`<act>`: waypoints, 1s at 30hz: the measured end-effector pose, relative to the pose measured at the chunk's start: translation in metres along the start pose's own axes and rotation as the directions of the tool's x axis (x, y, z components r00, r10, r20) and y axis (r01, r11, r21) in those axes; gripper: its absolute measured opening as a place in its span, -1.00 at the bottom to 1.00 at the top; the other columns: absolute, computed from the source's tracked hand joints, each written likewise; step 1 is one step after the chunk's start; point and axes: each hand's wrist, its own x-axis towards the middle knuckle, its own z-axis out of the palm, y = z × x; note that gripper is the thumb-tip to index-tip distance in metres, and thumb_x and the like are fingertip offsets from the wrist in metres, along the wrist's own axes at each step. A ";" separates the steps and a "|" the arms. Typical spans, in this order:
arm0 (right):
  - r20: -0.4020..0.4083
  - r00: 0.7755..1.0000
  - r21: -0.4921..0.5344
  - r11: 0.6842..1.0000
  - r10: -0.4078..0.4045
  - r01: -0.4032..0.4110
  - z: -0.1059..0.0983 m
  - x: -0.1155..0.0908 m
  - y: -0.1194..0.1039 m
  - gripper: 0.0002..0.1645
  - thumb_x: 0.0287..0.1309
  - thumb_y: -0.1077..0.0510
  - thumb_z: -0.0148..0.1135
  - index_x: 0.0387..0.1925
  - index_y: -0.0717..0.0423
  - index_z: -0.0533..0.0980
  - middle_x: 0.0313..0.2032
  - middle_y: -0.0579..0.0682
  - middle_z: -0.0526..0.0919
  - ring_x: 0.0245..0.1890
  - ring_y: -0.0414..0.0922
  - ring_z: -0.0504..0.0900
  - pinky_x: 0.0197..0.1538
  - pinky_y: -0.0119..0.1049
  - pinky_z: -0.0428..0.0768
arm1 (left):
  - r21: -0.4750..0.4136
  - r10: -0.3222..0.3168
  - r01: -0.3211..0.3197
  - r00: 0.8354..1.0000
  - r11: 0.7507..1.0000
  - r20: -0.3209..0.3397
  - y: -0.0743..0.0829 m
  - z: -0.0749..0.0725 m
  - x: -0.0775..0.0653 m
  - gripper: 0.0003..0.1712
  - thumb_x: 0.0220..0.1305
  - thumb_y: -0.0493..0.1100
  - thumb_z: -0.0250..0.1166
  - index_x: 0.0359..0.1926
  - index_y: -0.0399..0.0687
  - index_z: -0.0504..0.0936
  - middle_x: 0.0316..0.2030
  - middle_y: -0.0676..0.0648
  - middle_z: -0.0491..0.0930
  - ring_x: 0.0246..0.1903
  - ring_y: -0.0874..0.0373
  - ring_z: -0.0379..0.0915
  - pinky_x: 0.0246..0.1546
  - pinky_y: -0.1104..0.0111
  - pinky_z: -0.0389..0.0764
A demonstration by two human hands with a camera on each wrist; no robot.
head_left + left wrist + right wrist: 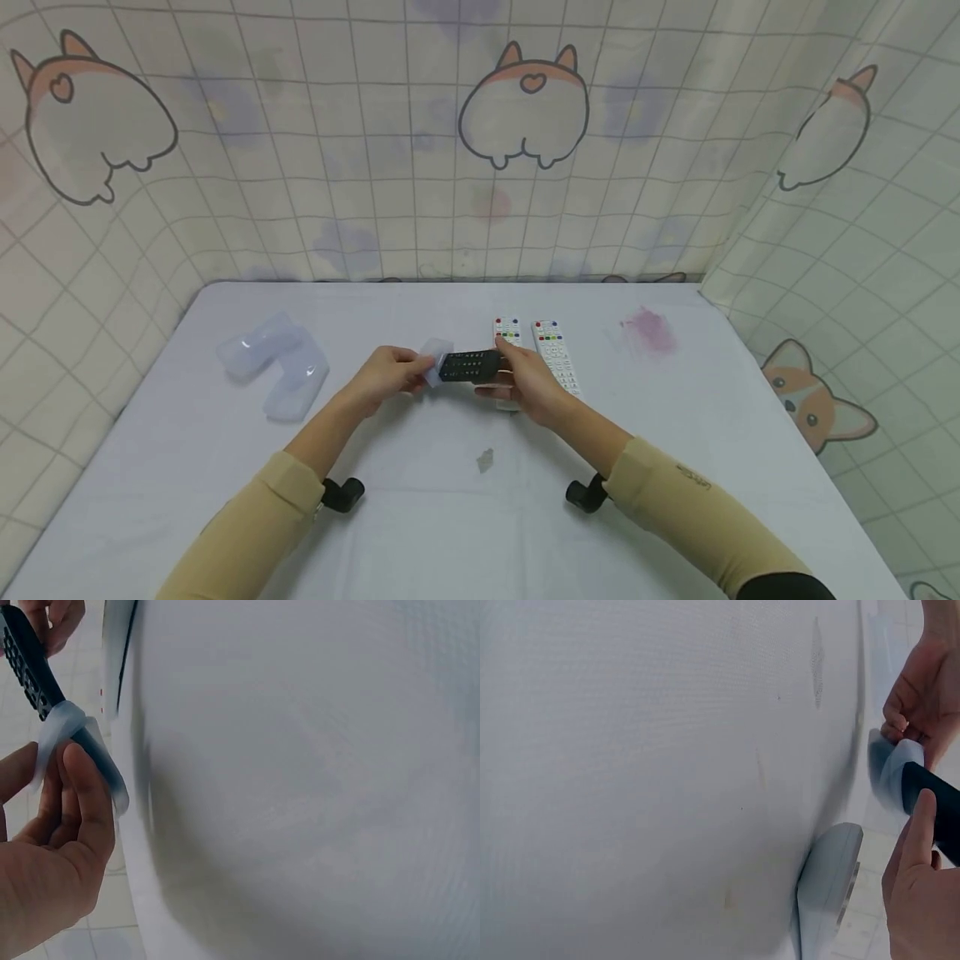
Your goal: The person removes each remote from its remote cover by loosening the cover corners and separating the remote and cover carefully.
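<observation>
Over the middle of the table, a black remote control (pixel 467 367) is held level between the two hands, buttons up. My right hand (pixel 531 388) grips its right end with the thumb on top and fingers beneath. At the other end, my left hand (pixel 381 379) pinches a clear plastic sleeve (pixel 437 348) between thumb and fingers. In the left wrist view, that sleeve (pixel 63 722) is wrapped around the remote's end, its edge folded back. Two white remotes, one (pixel 507 327) partly hidden behind my right hand and another (pixel 553 350) to its right, lie on the table.
Clear bluish plastic sleeves (pixel 296 387) lie at the left of the white-covered table (pixel 420 533). A pink stain (pixel 651 330) marks the cloth at the back right, and a small grey spot (pixel 485 460) the centre. A patterned curtain (pixel 390 192) stands behind.
</observation>
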 end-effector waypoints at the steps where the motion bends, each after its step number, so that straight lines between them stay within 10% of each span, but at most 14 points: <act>1: 0.011 1.000 -0.007 1.000 -0.004 0.004 0.000 -0.001 0.000 -0.32 0.60 -0.09 -0.01 0.36 0.42 0.32 0.21 0.31 0.53 0.11 0.10 0.65 0.05 -0.08 0.69 | 0.007 0.005 -0.005 1.000 1.000 -0.007 0.000 0.000 0.000 -0.58 0.48 -0.07 0.30 -0.01 -0.44 0.66 -0.27 -0.16 0.69 -0.31 0.10 0.61 -0.19 0.33 0.67; 30: -0.060 0.998 -0.102 0.995 -0.016 0.010 -0.003 0.000 0.008 -0.55 0.35 0.23 0.33 0.20 0.33 0.55 0.24 0.22 0.52 0.18 0.06 0.57 0.20 -0.15 0.60 | 0.264 0.098 -0.071 0.991 0.962 -0.092 0.016 0.003 -0.008 -0.47 0.38 0.06 0.38 0.12 -0.29 0.61 -0.07 -0.23 0.67 -0.26 -0.01 0.69 -0.22 0.20 0.72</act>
